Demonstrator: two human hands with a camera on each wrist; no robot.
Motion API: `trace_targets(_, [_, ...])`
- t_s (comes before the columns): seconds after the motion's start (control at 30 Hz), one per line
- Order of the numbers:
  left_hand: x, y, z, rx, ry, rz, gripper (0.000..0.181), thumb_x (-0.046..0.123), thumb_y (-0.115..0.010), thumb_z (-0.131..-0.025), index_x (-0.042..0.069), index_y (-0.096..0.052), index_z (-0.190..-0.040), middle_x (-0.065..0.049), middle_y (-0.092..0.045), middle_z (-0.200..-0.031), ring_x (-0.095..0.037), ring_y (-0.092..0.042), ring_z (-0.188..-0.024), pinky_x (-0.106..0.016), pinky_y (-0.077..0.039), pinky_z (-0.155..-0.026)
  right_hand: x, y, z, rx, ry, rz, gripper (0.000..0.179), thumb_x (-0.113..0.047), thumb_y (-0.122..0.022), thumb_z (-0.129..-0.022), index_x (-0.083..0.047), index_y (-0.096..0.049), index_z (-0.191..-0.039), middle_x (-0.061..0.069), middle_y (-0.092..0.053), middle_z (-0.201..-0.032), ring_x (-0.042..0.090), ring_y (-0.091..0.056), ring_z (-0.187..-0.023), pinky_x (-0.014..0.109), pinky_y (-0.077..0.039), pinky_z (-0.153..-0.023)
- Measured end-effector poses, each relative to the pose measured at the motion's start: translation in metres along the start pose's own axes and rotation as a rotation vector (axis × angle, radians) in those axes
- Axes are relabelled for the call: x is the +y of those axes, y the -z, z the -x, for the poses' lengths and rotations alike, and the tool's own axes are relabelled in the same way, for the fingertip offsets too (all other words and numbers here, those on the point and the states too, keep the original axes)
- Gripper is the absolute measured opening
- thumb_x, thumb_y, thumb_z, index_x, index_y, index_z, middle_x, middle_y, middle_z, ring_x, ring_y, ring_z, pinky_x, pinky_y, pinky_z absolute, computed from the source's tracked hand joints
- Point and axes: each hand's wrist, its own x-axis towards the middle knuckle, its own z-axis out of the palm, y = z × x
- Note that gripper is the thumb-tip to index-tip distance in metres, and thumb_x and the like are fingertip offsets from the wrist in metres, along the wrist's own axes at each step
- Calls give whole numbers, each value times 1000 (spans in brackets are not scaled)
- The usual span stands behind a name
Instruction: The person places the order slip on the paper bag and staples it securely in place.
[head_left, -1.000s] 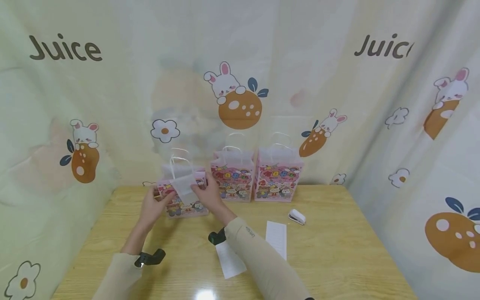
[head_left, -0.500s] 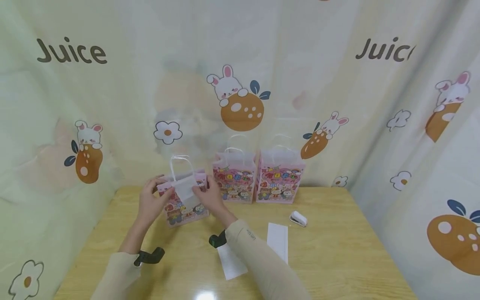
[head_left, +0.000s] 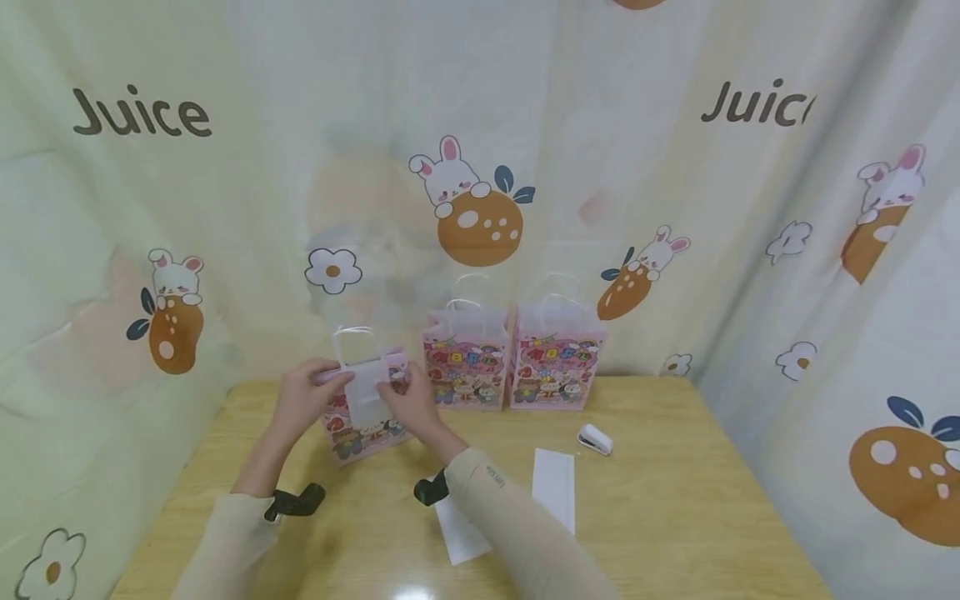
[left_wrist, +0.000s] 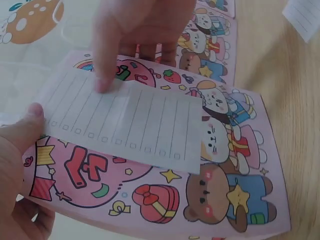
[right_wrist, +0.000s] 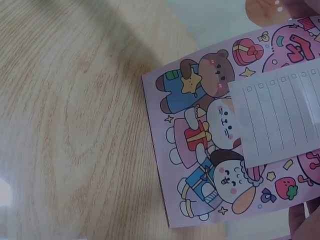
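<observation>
A pink paper gift bag (head_left: 348, 443) with cartoon animals and white handles leans at the left of the table. Against its front, near the top, lies a lined white checklist slip (left_wrist: 122, 122) with a row of small boxes. My left hand (head_left: 306, 398) grips the bag's left upper edge, thumb in front by the slip's edge and fingers behind. From the other side my right hand (head_left: 414, 404) pinches the slip to the bag, its thumb (left_wrist: 104, 75) pressing on the paper. The right wrist view shows the bag's lower front and the slip's bottom end.
Two matching gift bags, one in the middle (head_left: 465, 367) and one further right (head_left: 558, 367), stand by the curtain. A white stapler (head_left: 595, 439) lies on the wooden table (head_left: 660, 508). Two paper slips lie in front, one (head_left: 553, 483) beside the right sleeve, another (head_left: 461, 533) partly under it.
The held bag has tipped and come slightly lower and nearer. The slip, slanted a second ago, now hangs straighter along the bag's front. Both hands have kept their hold.
</observation>
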Motion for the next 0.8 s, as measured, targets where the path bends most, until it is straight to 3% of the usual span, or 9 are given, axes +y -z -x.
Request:
trace_targets(0.2, [-3, -1, -2, -12, 102, 99, 21, 16, -79, -84, -3, -74, -92, -16, -71, -91, -23, -67, -78, -18, -52, -63, 1, 23, 4, -65, -19, 123, 26, -22, -68, -93, -5, -53, -106, 3, -55, -94, 17, -53, -85, 26, -46, -71])
trace_targets(0.33, [-4, 2, -1, 5, 135, 152, 25, 19, -79, -84, -4, -74, -92, -19, -71, -93, -16, -66, -75, -18, -52, -62, -1, 72, 14, -127, 25, 296, 35, -24, -67, -93, -2, -55, -117, 12, -60, -112, 29, -56, -106, 38, -47, -90])
trace_targets(0.43, [-6, 5, 1, 5, 173, 198, 28, 21, -79, -84, -4, -73, -93, -20, -70, -94, -12, -66, -72, -21, -54, -60, 6, 121, 29, -140, 58, 380, 29, -19, -67, -92, -1, -59, -114, 17, -62, -113, 35, -58, -106, 46, -47, -92])
trace_targets(0.6, [-7, 2, 8, -12, 262, 244, 33, 22, -79, -84, -7, -72, -98, -23, -69, -98, -11, -68, -71, -25, -56, -61, 32, 202, 64, -31, 29, 567, 18, -17, -68, -90, -6, -65, -104, 11, -65, -104, 32, -61, -98, 47, -49, -85])
trace_targets(0.8, [-3, -7, 3, 2, 286, 241, 42, 31, -79, -83, -5, -71, -102, -23, -68, -103, -14, -67, -76, -24, -56, -64, 65, 278, 92, 106, 5, 763, 29, -16, -72, -86, 4, -64, -106, 20, -65, -106, 40, -59, -101, 53, -47, -86])
